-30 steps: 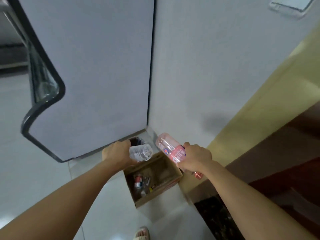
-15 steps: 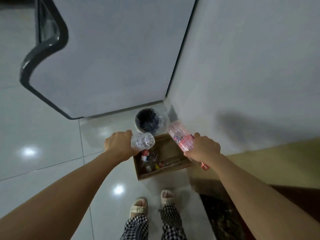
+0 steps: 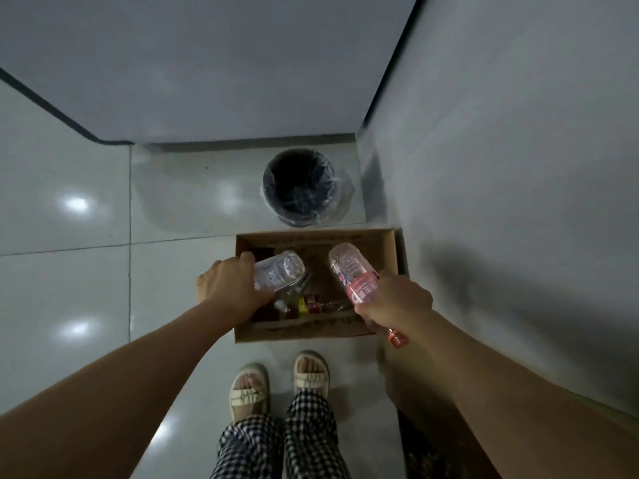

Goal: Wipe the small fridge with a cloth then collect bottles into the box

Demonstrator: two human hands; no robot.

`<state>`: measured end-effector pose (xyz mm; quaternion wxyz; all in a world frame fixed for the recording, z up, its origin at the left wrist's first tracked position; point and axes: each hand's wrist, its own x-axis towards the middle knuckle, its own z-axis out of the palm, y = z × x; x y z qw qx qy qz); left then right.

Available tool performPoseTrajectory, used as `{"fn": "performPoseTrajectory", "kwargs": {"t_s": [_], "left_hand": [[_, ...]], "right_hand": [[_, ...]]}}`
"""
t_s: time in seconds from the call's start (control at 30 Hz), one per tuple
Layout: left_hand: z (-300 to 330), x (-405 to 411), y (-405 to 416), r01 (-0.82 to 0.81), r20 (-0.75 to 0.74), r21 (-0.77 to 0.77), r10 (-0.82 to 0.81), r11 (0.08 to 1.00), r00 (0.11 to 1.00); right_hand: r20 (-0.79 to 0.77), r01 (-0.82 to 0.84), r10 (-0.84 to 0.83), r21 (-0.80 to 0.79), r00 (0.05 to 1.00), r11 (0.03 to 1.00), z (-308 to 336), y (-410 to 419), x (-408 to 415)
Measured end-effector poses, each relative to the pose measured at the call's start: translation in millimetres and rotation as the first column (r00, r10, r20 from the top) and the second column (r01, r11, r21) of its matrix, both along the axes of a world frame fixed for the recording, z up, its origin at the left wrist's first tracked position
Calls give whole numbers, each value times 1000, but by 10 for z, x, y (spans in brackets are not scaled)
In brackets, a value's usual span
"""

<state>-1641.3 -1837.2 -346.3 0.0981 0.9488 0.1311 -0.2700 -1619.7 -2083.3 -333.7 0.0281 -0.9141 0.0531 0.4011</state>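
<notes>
- Head view, looking straight down: a cardboard box [image 3: 389, 250] sits open on the pale tiled floor [image 3: 65, 271], its right side close to the white wall [image 3: 518, 150].
- The left hand [image 3: 228, 288] is curled round a clear plastic bottle [image 3: 280, 271], gripping it at the lower end. The bottle lies tilted, its base pointing away from the person, over the left half of the box.
- The right hand [image 3: 397, 302] is wrapped round a pink-labelled bottle [image 3: 352, 271]. This one is also tilted, base away; its red cap [image 3: 397, 338] sticks out below the wrist, past the near right corner of the box.
- The two bottles are held side by side, apart from each other, both above the box opening rather than resting in it.
- Inside the box, along the near wall, lie several other bottles [image 3: 307, 305] with red and yellow caps or labels; they are jumbled and too dim to count.
- Just beyond the far edge of the box stands a round dark bin [image 3: 299, 186] lined with a clear plastic bag, near the corner where the wall meets the large grey panel [image 3: 207, 63] with a dark edge at the top of the frame.
- At the bottom, the person's feet in pale sandals [image 3: 249, 392] stand just short of the box, with checked trousers [image 3: 283, 440] above them.
</notes>
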Motion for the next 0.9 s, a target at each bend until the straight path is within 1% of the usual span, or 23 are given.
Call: {"fn": "performPoseTrajectory", "kwargs": {"t_s": [0.17, 0.27, 0.37, 0.47, 0.57, 0.67, 0.8, 0.9], "left_hand": [[-1167, 63, -365, 5, 6, -64, -4, 998, 1000], [-1812, 115, -556, 10, 21, -74, -8, 997, 1000], [-2356, 125, -723, 39, 12, -65, -38, 997, 999], [-2779, 129, -810, 65, 18, -58, -64, 996, 998], [-3056, 112, -832, 81, 23, -63, -80, 995, 997], [-3199, 110, -829, 121, 12, -33, -121, 992, 993], [-3186, 152, -806, 160, -43, -40, -162, 986, 986], [-3012, 187, -791, 234, -110, -21, -235, 972, 966]], "right_hand": [[-34, 6, -5, 26, 999, 1000, -1187, -196, 129], [-64, 9, -7, 32, 998, 999, -1838, -271, 176], [-73, 43, -41, 24, 996, 999, -2391, -267, 237], [-45, 98, -98, 5, 994, 995, -2816, -222, 320], [-30, 136, -137, -32, 990, 990, -3091, -177, 336], [-36, 143, -144, -25, 989, 989, -3270, -148, 285], [-91, 133, -134, -19, 987, 991, -3330, -86, 237], [-113, 150, -145, 37, 983, 988, -3185, -46, 206]]}}
